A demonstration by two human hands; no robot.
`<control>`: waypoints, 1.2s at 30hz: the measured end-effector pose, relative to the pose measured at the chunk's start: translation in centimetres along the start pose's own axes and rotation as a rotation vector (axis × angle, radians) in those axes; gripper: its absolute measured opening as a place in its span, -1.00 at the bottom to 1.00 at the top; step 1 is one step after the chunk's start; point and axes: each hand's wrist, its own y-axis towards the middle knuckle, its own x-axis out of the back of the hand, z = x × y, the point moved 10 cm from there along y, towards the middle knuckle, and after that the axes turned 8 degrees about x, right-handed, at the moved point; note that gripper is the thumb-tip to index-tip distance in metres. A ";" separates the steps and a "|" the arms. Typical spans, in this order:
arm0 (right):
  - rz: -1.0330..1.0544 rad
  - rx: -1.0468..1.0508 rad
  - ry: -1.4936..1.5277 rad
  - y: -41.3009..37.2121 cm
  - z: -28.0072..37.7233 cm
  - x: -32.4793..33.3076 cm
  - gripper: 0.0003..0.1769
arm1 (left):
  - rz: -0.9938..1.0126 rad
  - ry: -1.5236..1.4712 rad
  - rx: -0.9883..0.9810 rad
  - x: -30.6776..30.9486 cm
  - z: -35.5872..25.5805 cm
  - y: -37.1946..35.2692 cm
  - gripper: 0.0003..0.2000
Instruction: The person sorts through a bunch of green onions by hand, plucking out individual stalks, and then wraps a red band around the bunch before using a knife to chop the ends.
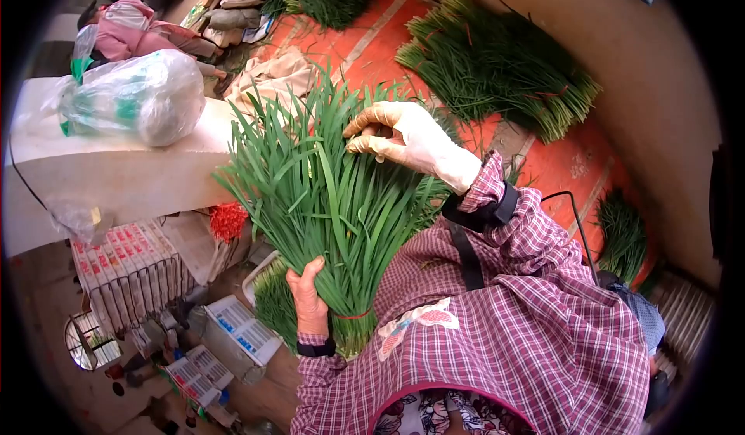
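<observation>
My left hand [307,295] is bare and wrapped round the lower part of a large bunch of green garlic chives [334,194]. A red band [353,315] ties the stems just below that hand. The long leaves fan out upward and to the left. My right hand [411,142], in a pale glove, is over the upper leaves with its fingers curled and the thumb close to the fingertips. Whatever lies between those fingertips is too small to make out.
Tied chive bundles [500,66] lie on an orange sheet [380,35] at the back. A plastic bag [147,97] rests on a white ledge [116,175] at left. Red ties [226,221] hang below it. A seated person in pink [136,31] is at upper left.
</observation>
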 end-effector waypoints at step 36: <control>0.211 0.202 -0.642 -6.2 -0.8 -8.8 -0.71 | -0.055 -0.041 -0.009 1.1 0.5 1.5 -0.70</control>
